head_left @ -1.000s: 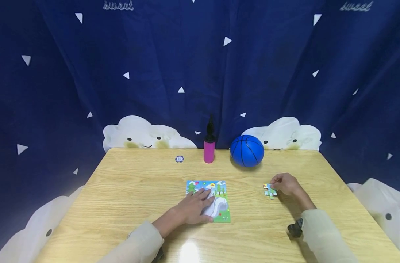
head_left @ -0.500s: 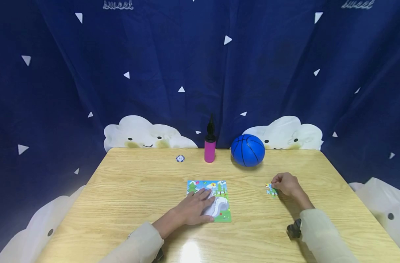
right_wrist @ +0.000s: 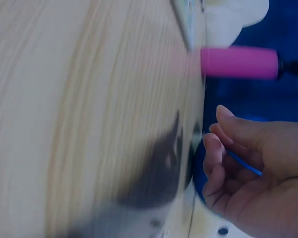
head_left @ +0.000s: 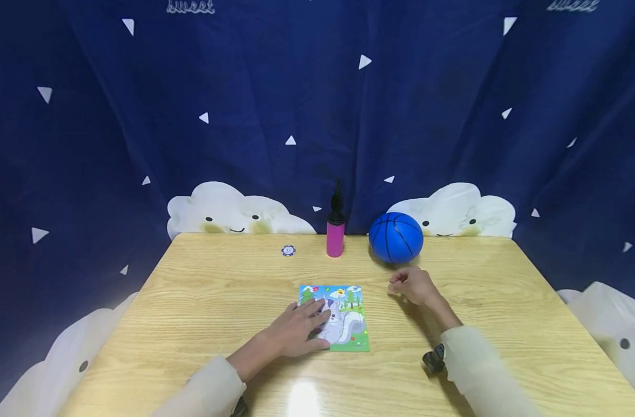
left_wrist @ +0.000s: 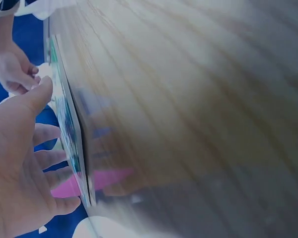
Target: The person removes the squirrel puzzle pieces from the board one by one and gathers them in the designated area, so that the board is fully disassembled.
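A square jigsaw puzzle point(head_left: 350, 329) with a grey squirrel, trees and flowers lies flat near the middle of the table. Over its left part rests my left hand point(head_left: 296, 329), fingers spread; the left wrist view has the fingertips right at the face of the puzzle point(left_wrist: 71, 121). To the right of the puzzle, above the table and in front of the blue ball, my right hand point(head_left: 418, 288) is raised, thumb and fingers curled together in a pinch. The small puzzle piece it took up is hidden by the fingers, also in the right wrist view of the hand point(right_wrist: 253, 168).
Along the back of the wooden table point(head_left: 218, 301) stand a pink pump point(head_left: 335, 238) with a black top and a blue basketball point(head_left: 396, 238). Left of the pump lies a round blue and white chip point(head_left: 288, 250). A dark blue curtain point(head_left: 270, 87) hangs behind.
My right hand has lifted the puzzle piece from the right side and moved left toward the puzzle. My left hand has slid slightly left, baring more of the squirrel.
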Motion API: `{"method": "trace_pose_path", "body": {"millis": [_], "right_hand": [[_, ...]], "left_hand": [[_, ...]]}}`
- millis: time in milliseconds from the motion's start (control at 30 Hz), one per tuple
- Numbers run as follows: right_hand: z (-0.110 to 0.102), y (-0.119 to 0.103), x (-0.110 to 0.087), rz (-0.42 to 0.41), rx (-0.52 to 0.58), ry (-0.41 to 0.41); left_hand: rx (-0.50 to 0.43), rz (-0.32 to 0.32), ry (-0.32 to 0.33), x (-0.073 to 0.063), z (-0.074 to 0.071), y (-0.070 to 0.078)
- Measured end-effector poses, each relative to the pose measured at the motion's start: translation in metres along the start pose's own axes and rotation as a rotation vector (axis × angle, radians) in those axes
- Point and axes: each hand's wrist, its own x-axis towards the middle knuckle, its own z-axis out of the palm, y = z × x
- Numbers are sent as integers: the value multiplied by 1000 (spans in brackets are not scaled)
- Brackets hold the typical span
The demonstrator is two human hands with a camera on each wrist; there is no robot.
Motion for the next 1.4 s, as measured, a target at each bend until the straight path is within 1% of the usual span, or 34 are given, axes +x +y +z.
{"method": "trace_pose_path", "body": {"millis": [133,267,400,567,767,1000,1200,1400], "right_hand": [[16,-23,6,-68,39,-11],[31,-43,11,-103,61,-29],[45,-59,14,-101,63,-45],[60,-75,16,-64,50,-66],[70,-82,16,-22,49,-74],[75,-88,17,8,24,-106],[78,-89,18,-6,-7,-111],[79,-89,19,-6,16,-104]], "left_hand": [[-6,-7,17,-7,-1,-4],[8,-4,29,-9,-1,-6],[21,-4,23,-11,0,-6],[24,-14,8,-11,2,-6],[46,-14,13,-10,4,-5],[56,-23,11,-11,3,-4],[67,-25,9,-11,2,-3],[69,-23,16,-11,3,-3]]}}
